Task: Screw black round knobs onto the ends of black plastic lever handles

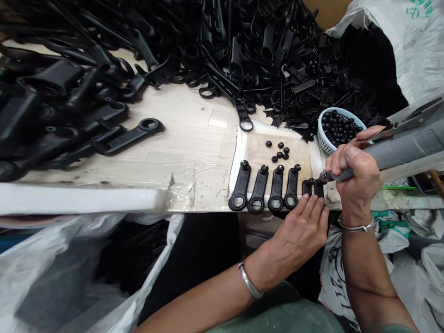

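Your right hand (pixel 359 173) wraps tight round grey driver (pixel 409 141); its long axis slants, tip pointing left and down at two dark pieces (pixel 307 188), right end of row. Your left hand (pixel 298 229) flat, fingers straight, tips resting on those pieces, gripping nothing. Four black handles (pixel 276 187) alongside, lengthwise away from you, ringed ends nearest. Pale-bordered pad (pixel 251 155) beneath; scuffed cream table (pixel 194 138), black parts heap (pixel 239 55) behind, white sack (pixel 421 55) far right.

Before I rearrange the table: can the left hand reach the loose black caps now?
Likely yes: the caps lie uncovered; the left hand, lifted off the parts it touches, need only cross black levers.
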`<state>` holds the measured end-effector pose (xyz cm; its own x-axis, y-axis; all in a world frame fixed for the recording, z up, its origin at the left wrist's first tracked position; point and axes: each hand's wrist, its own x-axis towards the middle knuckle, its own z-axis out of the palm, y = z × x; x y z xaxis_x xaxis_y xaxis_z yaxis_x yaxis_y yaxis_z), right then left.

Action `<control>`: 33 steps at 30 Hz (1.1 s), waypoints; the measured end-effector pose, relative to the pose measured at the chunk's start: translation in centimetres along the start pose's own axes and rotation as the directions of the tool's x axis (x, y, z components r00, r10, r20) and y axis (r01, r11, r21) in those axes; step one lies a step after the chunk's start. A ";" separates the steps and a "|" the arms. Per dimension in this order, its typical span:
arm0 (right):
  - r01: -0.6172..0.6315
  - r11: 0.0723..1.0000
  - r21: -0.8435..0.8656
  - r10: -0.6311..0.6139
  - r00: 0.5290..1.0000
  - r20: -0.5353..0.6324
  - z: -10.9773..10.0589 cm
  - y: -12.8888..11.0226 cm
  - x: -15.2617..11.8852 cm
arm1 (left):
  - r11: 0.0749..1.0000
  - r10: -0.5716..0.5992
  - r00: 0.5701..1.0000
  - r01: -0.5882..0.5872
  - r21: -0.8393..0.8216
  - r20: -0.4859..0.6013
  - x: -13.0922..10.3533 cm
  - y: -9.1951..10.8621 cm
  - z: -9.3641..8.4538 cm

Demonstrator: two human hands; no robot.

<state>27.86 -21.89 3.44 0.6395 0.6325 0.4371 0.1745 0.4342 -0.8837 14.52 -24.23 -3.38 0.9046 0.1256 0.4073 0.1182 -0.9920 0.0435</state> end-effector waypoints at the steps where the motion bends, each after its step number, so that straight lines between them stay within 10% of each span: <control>1: 0.000 1.000 -0.003 0.000 1.000 0.007 0.0 0.1 0.0 | 1.000 0.000 1.000 0.000 -0.001 -0.003 0.1 0.0 0.0; 33: 0.059 0.998 -0.024 -0.054 0.985 0.161 -1.5 -0.1 -0.6 | 0.999 -0.044 0.998 0.043 0.017 0.038 0.6 0.3 -0.4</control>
<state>28.61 -23.24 3.04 0.4999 0.7032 0.5056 0.2299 0.4551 -0.8602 14.97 -24.41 -2.77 0.9134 0.1690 0.3703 0.1640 -0.9854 0.0452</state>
